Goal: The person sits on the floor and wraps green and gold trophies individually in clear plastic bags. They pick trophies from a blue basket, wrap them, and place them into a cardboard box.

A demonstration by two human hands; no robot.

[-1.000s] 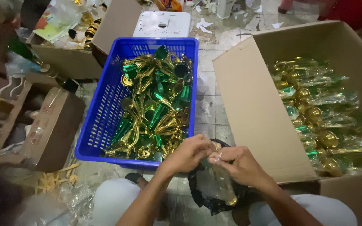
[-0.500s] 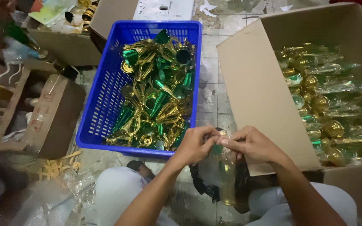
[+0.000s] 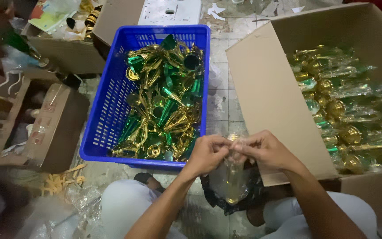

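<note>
Closest to us, our left hand (image 3: 206,152) and right hand (image 3: 264,150) pinch the mouth of a clear bag (image 3: 235,177) with a gold piece hanging upright inside. Beyond sit the blue basket (image 3: 107,128) of loose pieces and the cardboard box (image 3: 266,97) of bagged ones.

Beside the blue plastic crate (image 3: 111,115), you see shiny gold and green parts (image 3: 164,102), a dull brown cardboard box (image 3: 270,93), and a clear crinkly plastic bag (image 3: 233,179).

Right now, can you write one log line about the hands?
left hand + right hand: pinching clear bag top | inside: gold piece | left: blue basket | right: cardboard box
</note>
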